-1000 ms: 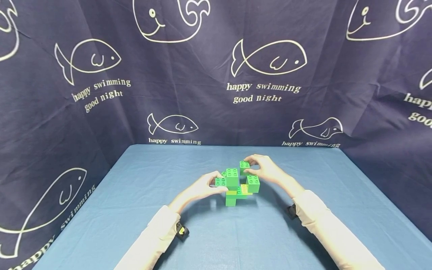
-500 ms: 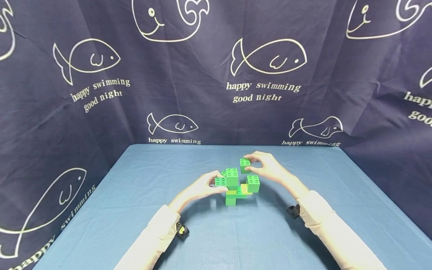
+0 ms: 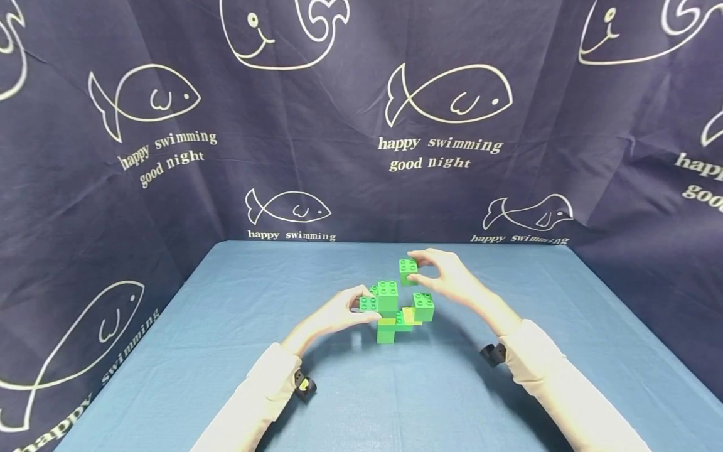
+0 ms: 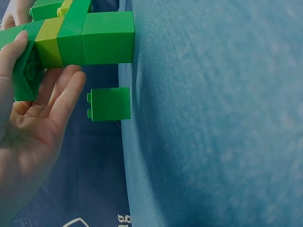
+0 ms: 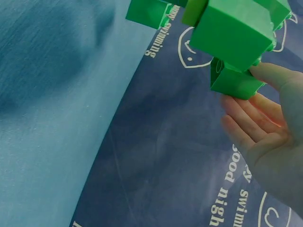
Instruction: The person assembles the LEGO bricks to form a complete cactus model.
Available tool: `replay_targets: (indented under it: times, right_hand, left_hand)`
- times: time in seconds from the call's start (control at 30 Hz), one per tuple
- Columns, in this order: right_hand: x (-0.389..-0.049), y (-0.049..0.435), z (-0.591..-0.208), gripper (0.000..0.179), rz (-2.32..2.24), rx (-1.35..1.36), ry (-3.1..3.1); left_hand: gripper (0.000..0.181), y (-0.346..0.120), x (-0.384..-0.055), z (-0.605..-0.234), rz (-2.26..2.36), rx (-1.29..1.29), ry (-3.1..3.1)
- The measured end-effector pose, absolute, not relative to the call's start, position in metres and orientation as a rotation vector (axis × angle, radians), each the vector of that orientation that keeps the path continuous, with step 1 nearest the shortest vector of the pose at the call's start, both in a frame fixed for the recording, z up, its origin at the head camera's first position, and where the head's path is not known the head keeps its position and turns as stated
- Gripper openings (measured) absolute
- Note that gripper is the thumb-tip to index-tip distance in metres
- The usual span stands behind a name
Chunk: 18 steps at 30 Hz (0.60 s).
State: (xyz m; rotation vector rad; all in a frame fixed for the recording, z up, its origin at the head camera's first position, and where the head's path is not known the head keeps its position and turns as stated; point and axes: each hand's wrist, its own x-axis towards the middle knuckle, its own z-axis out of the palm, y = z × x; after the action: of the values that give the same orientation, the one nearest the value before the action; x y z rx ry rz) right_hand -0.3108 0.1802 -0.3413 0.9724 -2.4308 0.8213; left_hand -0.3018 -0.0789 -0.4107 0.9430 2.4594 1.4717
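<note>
A structure of green toy building bricks (image 3: 388, 298) with yellow-green pieces in it stands on the table in the head view. My left hand (image 3: 341, 310) grips its left side, thumb in front and fingers behind. In the left wrist view the thumb presses a green brick with a sloped side (image 4: 24, 78). Above and behind the structure, my right hand (image 3: 449, 276) pinches a single green brick (image 3: 408, 272) between thumb and fingers. The right wrist view shows this pinched brick (image 5: 234, 82) partly covered by a larger-looking brick of the structure (image 5: 234, 33).
Close by the structure, a separate green brick (image 4: 111, 104) stands on the table in the left wrist view. Blue cloth covers the table (image 3: 395, 402). A dark curtain with fish drawings (image 3: 339, 138) hangs around its back and sides.
My right hand has moved up and back with the pinched brick, widening the gap between it and the structure. The left hand and the structure have stayed almost still.
</note>
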Motion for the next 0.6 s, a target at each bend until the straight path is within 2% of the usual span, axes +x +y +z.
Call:
replay_targets:
  times: [0.6]
  right_hand:
    - [-0.296, 0.177, -0.324, 0.041, 0.848, 0.926, -2.344]
  left_hand:
    - [0.026, -0.079, -0.303, -0.411, 1.452, 0.948, 2.466]
